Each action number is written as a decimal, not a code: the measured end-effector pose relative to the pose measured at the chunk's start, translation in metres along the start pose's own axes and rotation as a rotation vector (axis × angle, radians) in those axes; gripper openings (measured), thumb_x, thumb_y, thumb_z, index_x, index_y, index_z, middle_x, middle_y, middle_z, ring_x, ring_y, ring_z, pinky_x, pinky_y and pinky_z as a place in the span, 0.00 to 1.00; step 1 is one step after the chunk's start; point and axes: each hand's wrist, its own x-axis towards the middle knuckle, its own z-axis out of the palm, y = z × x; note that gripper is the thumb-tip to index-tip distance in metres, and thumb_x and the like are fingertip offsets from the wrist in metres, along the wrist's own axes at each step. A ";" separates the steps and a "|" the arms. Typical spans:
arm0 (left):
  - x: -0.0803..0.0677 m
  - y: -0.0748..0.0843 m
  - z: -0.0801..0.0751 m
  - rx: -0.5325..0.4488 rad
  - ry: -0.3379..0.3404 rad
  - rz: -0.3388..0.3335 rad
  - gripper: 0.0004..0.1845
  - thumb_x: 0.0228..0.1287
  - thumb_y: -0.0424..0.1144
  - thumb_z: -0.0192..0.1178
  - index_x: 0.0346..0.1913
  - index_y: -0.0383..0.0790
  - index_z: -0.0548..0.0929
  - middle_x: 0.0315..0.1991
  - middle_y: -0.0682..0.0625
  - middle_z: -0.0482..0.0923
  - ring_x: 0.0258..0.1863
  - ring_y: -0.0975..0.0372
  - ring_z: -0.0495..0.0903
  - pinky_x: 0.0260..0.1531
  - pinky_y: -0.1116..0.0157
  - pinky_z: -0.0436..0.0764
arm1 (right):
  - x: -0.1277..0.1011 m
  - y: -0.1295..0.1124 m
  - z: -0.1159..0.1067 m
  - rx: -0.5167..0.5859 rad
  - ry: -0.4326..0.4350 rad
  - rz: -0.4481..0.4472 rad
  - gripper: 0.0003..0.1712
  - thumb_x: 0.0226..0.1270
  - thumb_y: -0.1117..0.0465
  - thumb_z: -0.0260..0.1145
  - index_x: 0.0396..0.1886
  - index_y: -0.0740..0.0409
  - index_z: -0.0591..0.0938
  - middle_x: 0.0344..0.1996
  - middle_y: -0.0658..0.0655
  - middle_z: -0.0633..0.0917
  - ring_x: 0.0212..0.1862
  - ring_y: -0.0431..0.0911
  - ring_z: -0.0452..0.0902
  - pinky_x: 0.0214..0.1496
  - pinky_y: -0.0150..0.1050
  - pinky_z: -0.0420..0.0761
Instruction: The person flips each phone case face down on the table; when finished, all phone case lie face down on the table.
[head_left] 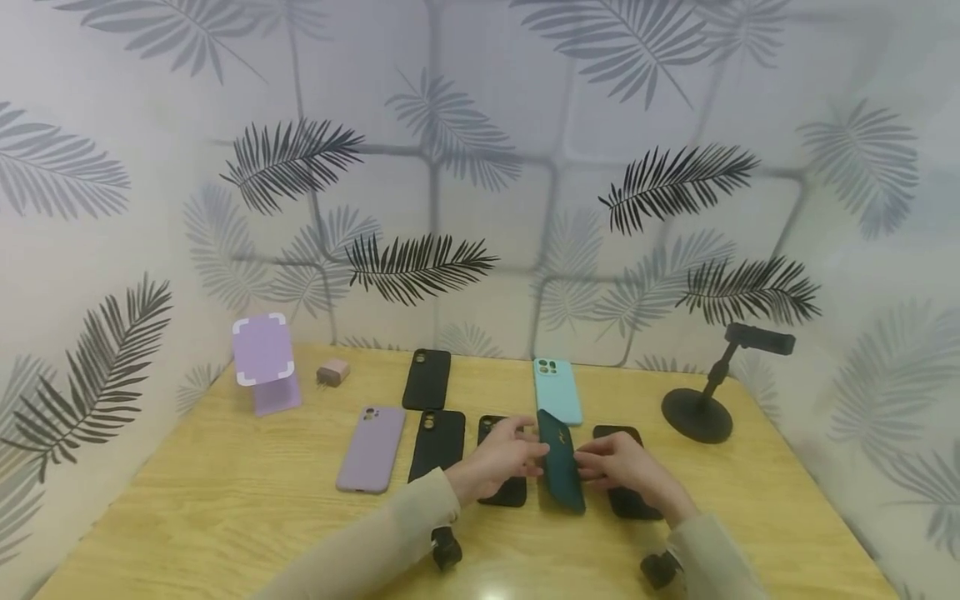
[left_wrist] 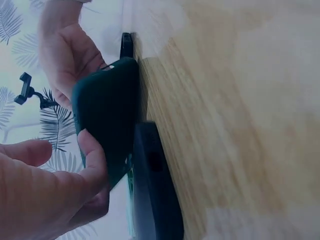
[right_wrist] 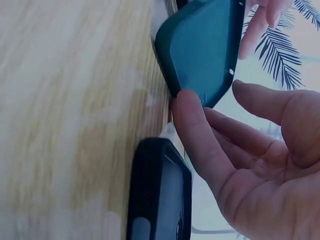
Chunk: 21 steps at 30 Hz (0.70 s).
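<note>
A dark green phone case stands tilted on edge between both hands, a small gold mark on it. Fingers of my left hand rest against its near side, the thumb apart from it in the left wrist view. Opposite, my right hand touches the case's lower edge with extended fingers; its thumb is held away. The hollow inside of the case faces the right hand in the right wrist view. Beneath the left hand lies a black phone case, and another black case is partly hidden under the right hand.
A light blue case lies behind the green one. To the left are a lilac case and two black cases. A lilac stand, a small pink block and a black phone stand sit farther back.
</note>
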 end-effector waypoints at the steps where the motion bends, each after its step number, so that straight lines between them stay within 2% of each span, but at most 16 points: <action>1: 0.002 0.000 0.000 -0.007 0.002 -0.002 0.33 0.71 0.31 0.56 0.74 0.31 0.56 0.65 0.32 0.66 0.56 0.49 0.77 0.49 0.54 0.85 | 0.000 0.000 0.000 0.011 -0.011 -0.003 0.25 0.73 0.59 0.61 0.57 0.78 0.77 0.48 0.71 0.85 0.47 0.56 0.86 0.44 0.47 0.88; 6: 0.007 0.000 -0.001 -0.029 0.006 -0.003 0.32 0.70 0.29 0.55 0.73 0.32 0.57 0.62 0.33 0.68 0.54 0.50 0.79 0.49 0.53 0.85 | 0.001 -0.001 0.004 0.057 -0.056 -0.008 0.25 0.74 0.58 0.59 0.58 0.77 0.76 0.48 0.71 0.85 0.49 0.57 0.85 0.45 0.47 0.87; 12: 0.009 -0.003 0.003 0.010 -0.027 0.022 0.29 0.69 0.29 0.57 0.71 0.36 0.62 0.59 0.34 0.72 0.49 0.51 0.83 0.47 0.51 0.85 | 0.000 -0.002 0.006 0.147 -0.131 -0.025 0.31 0.77 0.52 0.56 0.63 0.76 0.72 0.55 0.74 0.80 0.53 0.58 0.83 0.49 0.49 0.86; 17: 0.010 -0.004 0.004 0.009 -0.075 0.032 0.28 0.71 0.30 0.55 0.72 0.39 0.62 0.62 0.35 0.70 0.52 0.50 0.81 0.48 0.50 0.85 | 0.001 -0.003 0.007 0.228 -0.180 -0.031 0.33 0.77 0.47 0.54 0.66 0.73 0.71 0.60 0.73 0.76 0.57 0.59 0.80 0.52 0.51 0.85; 21: 0.011 -0.003 0.003 0.019 -0.111 0.029 0.29 0.72 0.31 0.54 0.73 0.42 0.62 0.64 0.34 0.69 0.55 0.48 0.79 0.49 0.46 0.84 | 0.003 -0.004 0.009 0.271 -0.173 -0.021 0.36 0.77 0.44 0.53 0.67 0.72 0.70 0.63 0.73 0.74 0.59 0.60 0.79 0.53 0.52 0.84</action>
